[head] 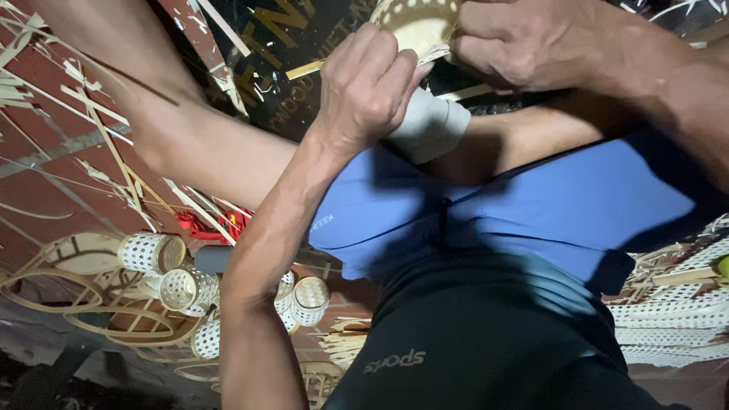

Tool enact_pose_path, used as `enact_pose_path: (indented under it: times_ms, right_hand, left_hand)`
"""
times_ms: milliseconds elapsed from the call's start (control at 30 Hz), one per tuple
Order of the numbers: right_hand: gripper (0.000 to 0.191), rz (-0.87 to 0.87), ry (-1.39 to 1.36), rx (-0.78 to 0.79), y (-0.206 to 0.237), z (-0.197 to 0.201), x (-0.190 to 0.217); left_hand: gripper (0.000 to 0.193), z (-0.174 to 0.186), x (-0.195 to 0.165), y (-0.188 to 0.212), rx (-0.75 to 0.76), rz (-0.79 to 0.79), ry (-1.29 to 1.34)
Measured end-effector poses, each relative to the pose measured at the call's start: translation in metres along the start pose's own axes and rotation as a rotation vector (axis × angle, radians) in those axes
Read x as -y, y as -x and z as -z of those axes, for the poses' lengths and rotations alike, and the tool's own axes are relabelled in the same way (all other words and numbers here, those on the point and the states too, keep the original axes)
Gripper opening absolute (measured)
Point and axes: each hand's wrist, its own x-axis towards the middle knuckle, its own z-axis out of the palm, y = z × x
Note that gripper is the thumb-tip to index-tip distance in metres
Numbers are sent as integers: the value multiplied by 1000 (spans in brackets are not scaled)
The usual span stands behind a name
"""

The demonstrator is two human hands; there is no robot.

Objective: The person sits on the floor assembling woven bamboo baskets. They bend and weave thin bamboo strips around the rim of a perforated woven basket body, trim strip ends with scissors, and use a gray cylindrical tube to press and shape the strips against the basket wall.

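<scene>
My left hand pinches a strip beside the basket; my right hand grips the basket, fingers curled shut.

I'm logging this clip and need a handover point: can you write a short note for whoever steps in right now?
Left hand: fingers pinch a thin bamboo strip at the woven cup.
Right hand: grips that cup at its rim.
Finished perforated cups lie on the brick floor by the left forearm, with loose strips and woven mesh.
Done: several cups. Left: the cup in hand looks unfinished.
</scene>
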Motion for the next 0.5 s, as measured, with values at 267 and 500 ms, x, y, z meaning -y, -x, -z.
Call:
enact_pose_path:
  times_ms: [267, 500]
  right_hand:
    - [32, 9, 105, 52, -19, 15, 4]
    - [22, 62, 171, 30, -33, 24, 4]
  left_hand:
    - [22, 4, 5, 3, 34, -42, -16]
    - [13, 19, 24, 5, 122, -140, 33]
